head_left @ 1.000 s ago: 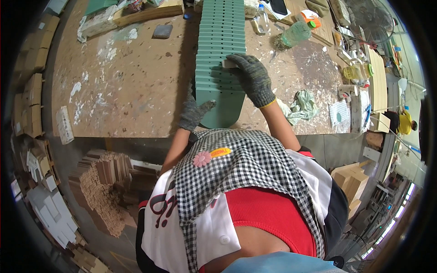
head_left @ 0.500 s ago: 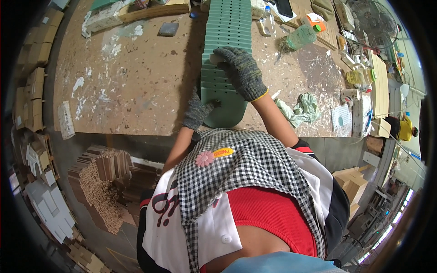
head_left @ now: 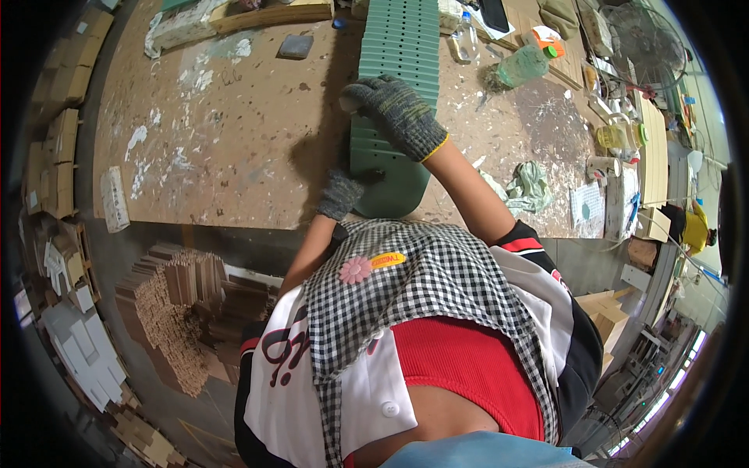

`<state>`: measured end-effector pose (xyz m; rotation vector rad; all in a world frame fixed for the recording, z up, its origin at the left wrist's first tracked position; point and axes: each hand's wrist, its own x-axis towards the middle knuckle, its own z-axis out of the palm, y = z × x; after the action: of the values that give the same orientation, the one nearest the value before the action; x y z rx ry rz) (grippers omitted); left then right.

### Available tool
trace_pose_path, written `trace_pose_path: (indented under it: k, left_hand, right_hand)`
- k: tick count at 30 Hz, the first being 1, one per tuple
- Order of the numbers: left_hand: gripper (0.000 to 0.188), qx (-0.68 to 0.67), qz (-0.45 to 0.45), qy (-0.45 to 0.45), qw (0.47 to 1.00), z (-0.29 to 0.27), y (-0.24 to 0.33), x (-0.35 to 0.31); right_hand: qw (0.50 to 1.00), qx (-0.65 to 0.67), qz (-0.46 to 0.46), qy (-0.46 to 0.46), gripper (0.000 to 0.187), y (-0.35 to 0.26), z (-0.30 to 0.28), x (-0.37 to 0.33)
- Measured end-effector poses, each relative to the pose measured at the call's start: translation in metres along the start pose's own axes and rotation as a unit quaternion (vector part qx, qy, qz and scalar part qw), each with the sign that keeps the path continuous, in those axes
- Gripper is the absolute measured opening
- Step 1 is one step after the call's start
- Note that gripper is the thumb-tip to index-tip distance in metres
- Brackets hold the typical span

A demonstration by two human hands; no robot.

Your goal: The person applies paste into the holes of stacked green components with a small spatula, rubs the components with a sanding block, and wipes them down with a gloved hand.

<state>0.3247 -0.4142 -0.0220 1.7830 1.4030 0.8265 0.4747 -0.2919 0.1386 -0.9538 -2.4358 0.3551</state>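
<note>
Two gloved hands concern me: left hand at the near left edge of the overlapping green boards on the bench, grip hidden; right hand across them, fingers bunched — pinching what, I can't tell. Uneven sideways pressure could skew the row.

Green panels: far end cropped, partly covered by hands | blue cloth: cropped below
</note>
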Motion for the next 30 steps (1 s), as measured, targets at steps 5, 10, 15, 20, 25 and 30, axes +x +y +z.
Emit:
trace_pose_path:
  k: [5,10,15,20,25,30]
  left_hand:
    - [0.092,-0.091,-0.027,0.020,0.995,0.002,0.009,0.005]
    - [0.095,-0.102,-0.017,0.061,0.993,0.004,0.007,0.004]
    - [0.108,-0.151,-0.098,0.060,0.982,0.001,0.021,0.001]
    - [0.111,-0.135,-0.097,0.044,0.985,0.003,0.018,0.004]
    - [0.112,-0.069,-0.077,0.044,0.994,0.004,0.015,0.005]
    - [0.109,-0.157,-0.094,0.047,0.982,-0.005,0.029,0.006]
  right_hand:
    - [0.993,-0.034,0.102,0.041,0.032,0.011,-0.038,-0.008]
    - [0.976,-0.006,0.210,0.057,0.029,0.017,-0.064,-0.039]
    - [0.983,-0.014,0.173,0.065,0.034,0.015,-0.062,-0.062]
    - [0.984,0.007,0.173,0.050,0.036,0.010,-0.050,-0.068]
    - [0.981,-0.019,0.189,0.044,0.035,0.001,-0.047,-0.070]
    - [0.977,-0.021,0.193,0.090,0.035,0.000,-0.060,-0.071]
